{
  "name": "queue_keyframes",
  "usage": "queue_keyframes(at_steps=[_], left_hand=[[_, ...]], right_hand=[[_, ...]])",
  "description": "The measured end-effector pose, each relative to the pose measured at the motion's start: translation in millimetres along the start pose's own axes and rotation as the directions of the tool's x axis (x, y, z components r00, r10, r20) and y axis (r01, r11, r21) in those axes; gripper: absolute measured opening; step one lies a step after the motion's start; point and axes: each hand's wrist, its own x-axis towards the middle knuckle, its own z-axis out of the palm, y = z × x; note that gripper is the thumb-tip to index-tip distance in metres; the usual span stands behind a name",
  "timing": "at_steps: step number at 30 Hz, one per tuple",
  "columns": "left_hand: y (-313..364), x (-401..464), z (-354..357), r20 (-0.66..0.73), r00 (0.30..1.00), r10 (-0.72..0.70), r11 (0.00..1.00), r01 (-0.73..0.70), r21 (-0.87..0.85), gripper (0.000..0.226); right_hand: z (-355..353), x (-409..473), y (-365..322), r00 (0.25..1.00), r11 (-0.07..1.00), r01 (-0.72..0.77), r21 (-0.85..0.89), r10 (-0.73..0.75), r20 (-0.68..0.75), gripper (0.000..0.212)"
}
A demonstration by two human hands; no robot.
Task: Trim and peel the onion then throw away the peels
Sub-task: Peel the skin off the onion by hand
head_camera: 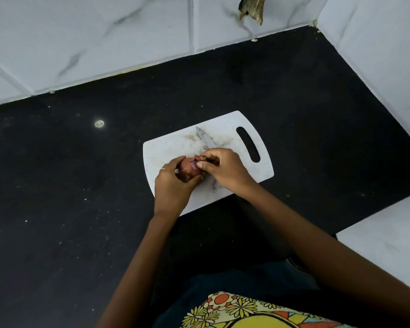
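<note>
Over the white cutting board, both hands are working close together. Left hand wraps its curled fingers around the reddish onion, cradling it just above the board's near-left part. Right hand is closed too, gripping the handle of a knife, thumb pressed forward against the cut end of the onion where a purple patch shows. Something brownish sits between the right fingers and the onion's tip; whether that is peel or the trimmed end cannot be told. Knife blade points to the far left, its tip over the board's middle. A thin ring shows on a left finger. Cutting board lies at an angle on the black countertop, handle slot toward the far right, with faint stains on its surface. White marbled tiles run along the far edge and the right side, meeting at the corner.
</note>
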Motion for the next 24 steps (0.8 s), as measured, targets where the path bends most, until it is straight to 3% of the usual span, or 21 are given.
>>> queue_keyframes(at_steps=[8,12,15,18,21,24], left_hand=[[2,8,-10,0.132,0.99,-0.04,0.977,0.066,-0.201,0.044],[-1,6,-14,0.203,0.973,-0.109,0.899,0.183,-0.397,0.042],[0,3,-16,0.274,0.941,-0.198,0.746,0.326,-0.58,0.044],[3,2,-17,0.344,0.898,-0.275,0.543,0.44,-0.715,0.042],[7,0,-17,0.385,0.875,-0.294,0.416,0.48,-0.773,0.04],[10,-1,-17,0.407,0.863,-0.301,0.325,0.494,-0.807,0.039]], right_hand=[[-3,1,3,0.999,0.989,-0.053,0.139,0.054,-0.001,0.019],[-3,4,4,0.989,0.929,-0.141,0.342,0.145,0.014,0.019],[-5,4,0,0.975,0.785,-0.217,0.58,0.209,0.082,0.021],[-8,3,-2,0.95,0.542,-0.301,0.785,0.24,0.199,0.013],[-11,-1,-1,0.927,0.291,-0.354,0.889,0.233,0.293,0.013],[-11,-4,0,0.921,0.143,-0.365,0.92,0.202,0.334,0.016]])
